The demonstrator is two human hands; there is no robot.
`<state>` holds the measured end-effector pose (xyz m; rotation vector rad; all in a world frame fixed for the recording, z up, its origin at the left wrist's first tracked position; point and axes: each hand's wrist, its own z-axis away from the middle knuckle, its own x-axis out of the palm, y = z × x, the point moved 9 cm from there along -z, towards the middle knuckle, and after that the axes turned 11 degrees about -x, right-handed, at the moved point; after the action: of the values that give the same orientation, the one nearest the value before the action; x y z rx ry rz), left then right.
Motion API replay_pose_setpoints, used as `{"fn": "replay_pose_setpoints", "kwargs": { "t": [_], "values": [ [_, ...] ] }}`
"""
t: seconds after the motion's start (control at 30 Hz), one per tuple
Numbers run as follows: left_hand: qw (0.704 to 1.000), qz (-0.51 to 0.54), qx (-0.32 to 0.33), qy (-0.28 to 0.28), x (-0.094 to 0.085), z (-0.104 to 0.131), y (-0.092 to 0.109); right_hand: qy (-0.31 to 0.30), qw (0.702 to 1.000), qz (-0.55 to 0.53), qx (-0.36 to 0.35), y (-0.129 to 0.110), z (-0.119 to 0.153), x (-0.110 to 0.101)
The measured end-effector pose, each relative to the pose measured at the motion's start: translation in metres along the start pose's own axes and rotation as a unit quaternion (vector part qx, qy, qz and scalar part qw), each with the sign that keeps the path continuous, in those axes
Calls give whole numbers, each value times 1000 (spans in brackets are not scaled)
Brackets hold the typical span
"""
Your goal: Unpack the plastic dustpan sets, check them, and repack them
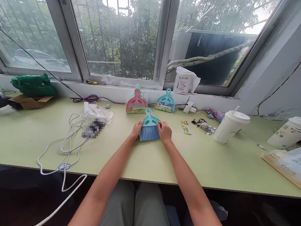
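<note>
A small teal dustpan and brush set with blue bristles lies near the middle of the table, its handle pointing to the window. My left hand is closed on its left edge. At the right edge, my right hand grips it with fingers bent and thumb hidden from view. Behind it against the wall stand a stack of pink and teal dustpan sets and another teal dustpan set, with printed cards across their bristles. To the right lies a loose green printed card.
White cables and a plastic bag spread over the left side, before a green bag. Keys, a lidded paper cup, another cup and a tissue pack stand or lie rightward. A box sits on the sill.
</note>
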<state>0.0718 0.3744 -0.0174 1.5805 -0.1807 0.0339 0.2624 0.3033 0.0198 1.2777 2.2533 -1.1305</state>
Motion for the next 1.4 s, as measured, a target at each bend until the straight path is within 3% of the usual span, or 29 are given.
{"fn": "replay_pose_setpoints", "kwargs": {
  "t": [0.07,0.13,0.27,0.5,0.57,0.73,0.97,1.13,1.23,1.33,1.4],
  "values": [
    [997,-47,30,-52,21,8,1,-6,996,75,-39,-18,0,0],
    [995,-65,44,-68,31,14,3,-12,993,107,-46,-24,0,-4],
    [997,-45,29,-59,26,16,12,-16,995,87,-43,-23,-1,-10],
    [986,-139,90,1,14,23,43,11,997,54,-62,-32,-4,-12],
    [967,-230,104,30,17,30,49,17,996,51,-69,-33,-4,-13],
    [885,-443,106,97,23,47,63,18,995,44,-88,-39,-5,-16],
    [811,-552,136,138,30,63,82,71,991,42,-101,-49,-4,-34],
    [778,-591,149,151,35,67,88,82,985,73,-130,-63,-4,-39],
    [776,-590,137,177,22,62,92,93,983,77,-141,-64,-5,-47],
    [778,-566,78,262,-18,55,98,179,976,74,-102,-47,-7,-79],
    [778,-544,75,307,-40,54,104,199,972,96,-76,-32,-11,-95]
  ]
}}
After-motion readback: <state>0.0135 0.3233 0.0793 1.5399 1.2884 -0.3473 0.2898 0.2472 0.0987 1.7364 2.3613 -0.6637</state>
